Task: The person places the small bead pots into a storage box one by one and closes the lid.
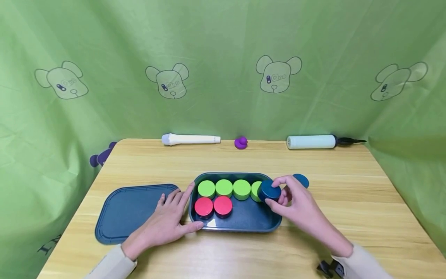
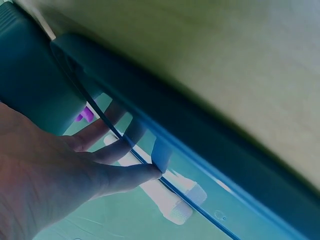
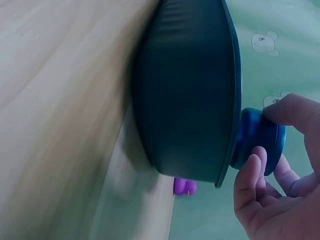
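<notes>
A dark blue round-cornered tray (image 1: 245,220) holds several green-topped round containers (image 1: 224,188) at its back and two red-topped ones (image 1: 223,206) at front left. My right hand (image 1: 297,199) pinches a dark blue round container (image 1: 269,190) between thumb and fingers, above the tray's right end. In the head view it partly covers the rightmost green top; in the right wrist view the dark blue container (image 3: 257,140) shows at the tray's rim. My left hand (image 1: 167,223) lies at the tray's left end, fingers extended and thumb at the front rim.
A dark blue lid-like panel (image 1: 129,213) lies left of the tray, partly behind the left hand. Another dark blue round top (image 1: 301,179) shows beyond the right hand. Along the back edge are a white microphone (image 1: 191,139), a purple duck (image 1: 241,143) and a pale blue pump (image 1: 311,142).
</notes>
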Tool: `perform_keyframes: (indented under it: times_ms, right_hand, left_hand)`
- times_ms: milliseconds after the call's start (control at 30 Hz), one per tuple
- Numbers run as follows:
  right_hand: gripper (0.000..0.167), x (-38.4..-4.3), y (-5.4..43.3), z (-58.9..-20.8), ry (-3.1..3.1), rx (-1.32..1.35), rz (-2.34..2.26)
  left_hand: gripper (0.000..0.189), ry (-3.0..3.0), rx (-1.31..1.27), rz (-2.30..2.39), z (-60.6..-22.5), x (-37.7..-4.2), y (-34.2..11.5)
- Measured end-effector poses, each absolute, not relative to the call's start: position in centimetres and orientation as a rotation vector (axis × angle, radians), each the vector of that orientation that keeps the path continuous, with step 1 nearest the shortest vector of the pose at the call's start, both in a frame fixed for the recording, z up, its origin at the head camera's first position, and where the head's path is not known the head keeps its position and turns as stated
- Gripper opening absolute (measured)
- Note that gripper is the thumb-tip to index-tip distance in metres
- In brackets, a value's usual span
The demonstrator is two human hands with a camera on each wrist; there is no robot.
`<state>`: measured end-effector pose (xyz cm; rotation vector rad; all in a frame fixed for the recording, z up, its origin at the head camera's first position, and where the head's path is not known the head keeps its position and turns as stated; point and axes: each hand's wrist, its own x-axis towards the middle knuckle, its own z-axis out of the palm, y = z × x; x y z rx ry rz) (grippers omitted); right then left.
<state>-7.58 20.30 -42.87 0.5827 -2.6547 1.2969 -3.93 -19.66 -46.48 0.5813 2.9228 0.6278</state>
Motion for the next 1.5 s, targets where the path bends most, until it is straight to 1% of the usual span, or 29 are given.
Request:
perform_keyframes:
  times_ms: [500, 800, 1167, 1500]
  right_hand:
    - [0.045, -7.7, 17.7, -43.4, -2.680, 0.765, 1.215]
    - [0.042, -7.3, 15.8, -43.7, -2.850, 0.762, 1.106]
    - [0.039, -7.1, 14.3, -43.9, -2.899, 0.808, 0.814]
    - [0.037, -7.2, 13.5, -43.8, -2.975, 0.764, 0.820]
  left_hand:
    - [0.111, 2.941, 0.596, 0.633, -46.5, -3.8, -19.7]
    - [0.110, 2.944, 0.600, 0.632, -46.7, -3.9, -19.6]
    - [0.112, 2.945, 0.602, 0.628, -46.5, -3.8, -19.6]
    - [0.111, 2.954, 0.606, 0.607, -46.6, -3.8, -19.7]
